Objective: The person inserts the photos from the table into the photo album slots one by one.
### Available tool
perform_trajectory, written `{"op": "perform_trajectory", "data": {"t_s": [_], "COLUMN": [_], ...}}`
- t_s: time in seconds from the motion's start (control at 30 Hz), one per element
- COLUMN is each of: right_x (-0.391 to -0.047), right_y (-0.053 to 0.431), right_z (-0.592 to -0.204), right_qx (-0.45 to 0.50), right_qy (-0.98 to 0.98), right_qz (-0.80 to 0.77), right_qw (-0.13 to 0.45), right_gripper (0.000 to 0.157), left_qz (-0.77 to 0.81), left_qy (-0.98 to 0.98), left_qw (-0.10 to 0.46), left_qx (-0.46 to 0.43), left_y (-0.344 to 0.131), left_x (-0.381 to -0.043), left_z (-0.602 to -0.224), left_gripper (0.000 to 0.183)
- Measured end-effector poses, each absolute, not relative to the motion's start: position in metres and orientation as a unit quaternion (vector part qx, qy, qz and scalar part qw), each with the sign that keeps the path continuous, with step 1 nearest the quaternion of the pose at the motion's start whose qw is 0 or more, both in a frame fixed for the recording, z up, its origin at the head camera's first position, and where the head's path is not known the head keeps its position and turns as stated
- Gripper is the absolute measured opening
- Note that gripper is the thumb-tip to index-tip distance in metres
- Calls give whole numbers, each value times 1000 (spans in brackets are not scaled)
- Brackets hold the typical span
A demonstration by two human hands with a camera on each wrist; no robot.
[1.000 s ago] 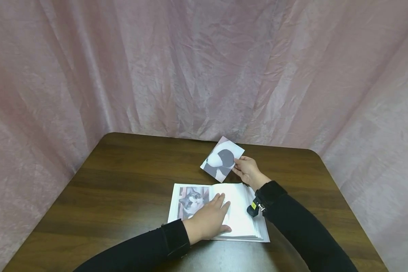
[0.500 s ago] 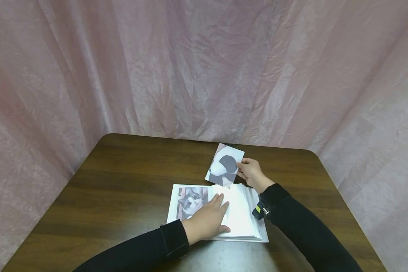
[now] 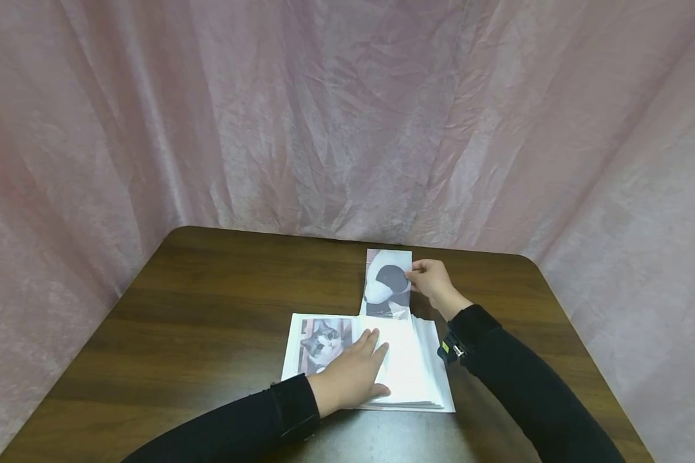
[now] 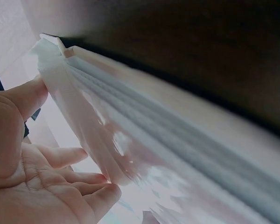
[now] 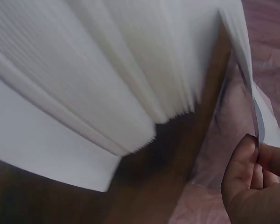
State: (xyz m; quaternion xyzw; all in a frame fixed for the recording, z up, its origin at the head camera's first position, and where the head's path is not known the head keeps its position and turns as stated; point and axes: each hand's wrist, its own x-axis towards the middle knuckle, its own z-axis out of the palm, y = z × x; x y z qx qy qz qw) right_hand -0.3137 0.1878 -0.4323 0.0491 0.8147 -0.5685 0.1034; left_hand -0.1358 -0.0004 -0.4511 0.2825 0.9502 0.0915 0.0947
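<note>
An open photo album (image 3: 408, 370) lies on the table, a cat photo (image 3: 326, 344) showing on its left page. My left hand (image 3: 350, 379) rests with spread fingers on the album near its fold; in the left wrist view the fingertips (image 4: 109, 189) touch a glossy page. Beyond the album's far edge, my right hand (image 3: 434, 283) pinches the right edge of a loose grey-and-white photo (image 3: 388, 283) between thumb and fingers. The photo's near end meets the top of the right page; how far it goes in is hard to tell. The right wrist view shows the pinch (image 5: 254, 163) beside fanned pages.
A brown wooden table (image 3: 220, 296) carries the album near its front. Pink cloth (image 3: 324, 128) hangs behind the table's far edge and along the sides. A small dark camera (image 3: 448, 348) sits on the right wrist, close to the album's right edge.
The loose photo has turned from a slant to nearly straight, and its near end has come to the album's top edge. My right hand moved slightly right with it; the left stayed put.
</note>
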Motion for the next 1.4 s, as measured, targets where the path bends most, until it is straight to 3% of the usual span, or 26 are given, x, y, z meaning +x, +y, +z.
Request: {"op": "perform_trajectory", "data": {"t_s": [0.27,0.57,0.97,1.27,1.4], "right_x": [-316,-310,-302,-314,-318], "right_y": [185,187,193,188,184], "right_z": [-421,-431,-437,-443,-445], "right_qx": [3,13,-15,-65,-102], "right_qy": [838,829,826,822,834], "right_qz": [-533,-528,-504,-512,-493], "right_qw": [116,184,251,238,227], "right_gripper": [21,24,15,39,37], "left_qz": [98,94,113,110,114], "left_qy": [949,951,949,945,941], "left_qw": [90,84,99,92,95], "left_qx": [286,284,278,294,305], "left_y": [1,2,-1,-5,-5], "left_x": [-137,-136,-138,-138,-135], "left_z": [-453,-453,-452,-453,-454], "left_gripper": [77,78,80,74,74]}}
